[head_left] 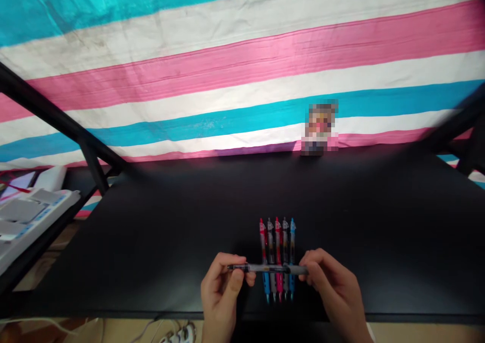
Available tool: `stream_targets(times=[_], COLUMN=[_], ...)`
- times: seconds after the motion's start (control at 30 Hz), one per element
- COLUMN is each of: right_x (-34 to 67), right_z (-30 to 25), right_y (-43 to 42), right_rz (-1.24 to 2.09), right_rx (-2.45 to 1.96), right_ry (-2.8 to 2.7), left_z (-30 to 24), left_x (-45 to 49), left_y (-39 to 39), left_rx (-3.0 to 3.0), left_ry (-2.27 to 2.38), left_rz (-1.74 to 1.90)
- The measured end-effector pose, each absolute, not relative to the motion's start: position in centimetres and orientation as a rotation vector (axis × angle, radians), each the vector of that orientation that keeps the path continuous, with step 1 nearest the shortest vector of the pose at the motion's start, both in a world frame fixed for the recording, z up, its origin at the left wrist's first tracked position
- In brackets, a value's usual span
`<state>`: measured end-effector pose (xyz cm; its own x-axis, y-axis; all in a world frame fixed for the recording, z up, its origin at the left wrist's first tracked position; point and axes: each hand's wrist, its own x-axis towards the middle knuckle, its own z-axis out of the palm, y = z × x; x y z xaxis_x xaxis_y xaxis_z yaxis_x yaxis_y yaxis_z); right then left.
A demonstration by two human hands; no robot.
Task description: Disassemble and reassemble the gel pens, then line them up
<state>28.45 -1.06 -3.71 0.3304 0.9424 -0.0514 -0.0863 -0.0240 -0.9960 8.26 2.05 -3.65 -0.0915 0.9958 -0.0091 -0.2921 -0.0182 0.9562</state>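
While the left hand (220, 291) pinches the dark end of a grey pen (267, 268) between thumb and fingers, the right hand (334, 286) nips its grey grip the same way, with no gap between the digits and the barrel. That pen is held crosswise, left to right, and in this view it passes in front of five pens (278, 244) laid side by side on the black table (182, 222) (whether it touches them, I cannot tell). The five point their clickers to the far side and their tips to the near side; from left to right the clickers are red, dark, red, dark and blue. At the table's far edge, right of centre, stands a pixelated object (320, 128), and behind it hangs a striped sheet (227, 123). On the far left is a white device (34, 216), outside a black bar (56, 111).
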Motion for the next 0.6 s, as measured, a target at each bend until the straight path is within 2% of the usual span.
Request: stream_targets(times=[0.33,0.6], right_x=[29.3,29.5], right_z=[-4.7,-4.9], right_y=[-0.3,-0.8], right_rz=[0.863,0.881], right_rx=[-1.073,-1.063], right_ry=[-0.462,-0.458], left_z=[-2.6,-1.9], left_x=[8.9,9.2], left_y=[3.3,3.6], left_rx=[0.696,0.671], left_ry=[1.067,1.058], left_rz=[1.647,1.645])
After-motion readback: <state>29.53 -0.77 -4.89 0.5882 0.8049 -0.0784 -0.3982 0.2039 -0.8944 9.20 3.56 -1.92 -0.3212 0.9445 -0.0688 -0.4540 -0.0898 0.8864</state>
